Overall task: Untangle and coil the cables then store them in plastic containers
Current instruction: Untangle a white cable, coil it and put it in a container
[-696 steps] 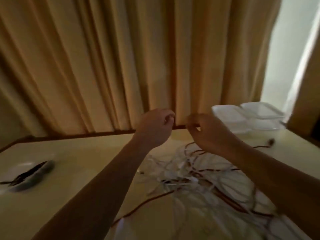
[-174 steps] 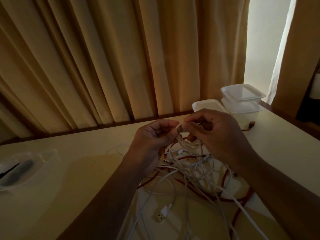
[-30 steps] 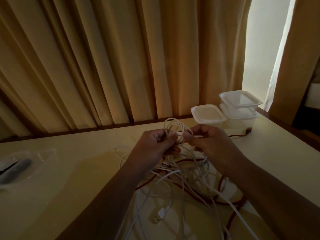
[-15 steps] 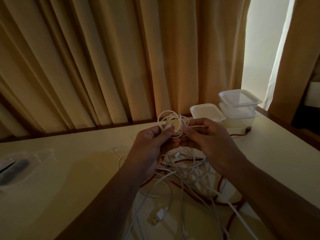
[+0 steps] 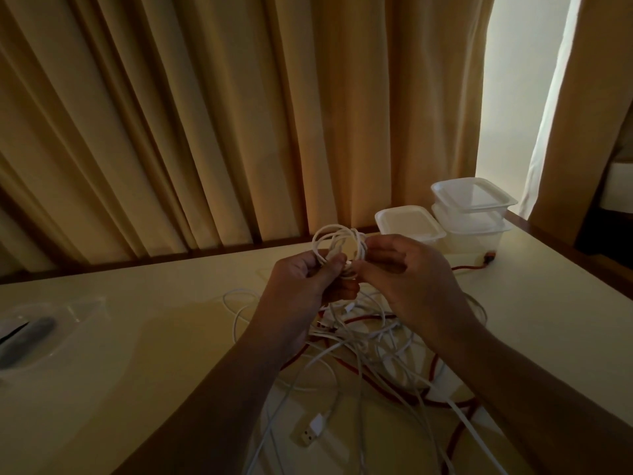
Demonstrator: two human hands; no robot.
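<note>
Two hands work close together just above the far side of the tangle of white cables heaped on the table. Between them stands a small white coil, lifted clear of the heap, probably so its loops do not mix with the loose strands below. The left hand grips the coil at its lower edge, fingers and thumb curled round the gathered turns, which looks meant to stop them springing open. The right hand reaches in from the other side with fingers only loosely bent, tips at the coil's right rim; whether they pinch a strand or merely steady it I cannot tell. Strands seem to run down from the coil into the tangle, so this cable appears not yet free, and the step in hand is probably winding or tucking its tail. A red cable threads through the tangle and runs out to its far right, toward three lidded containers standing beyond the tangle, two stacked and one beside them, closed and handy for storing. Well left of the tangle lies a clear container holding something dark, too dim to identify. A white plug rests at the tangle's near edge.
</note>
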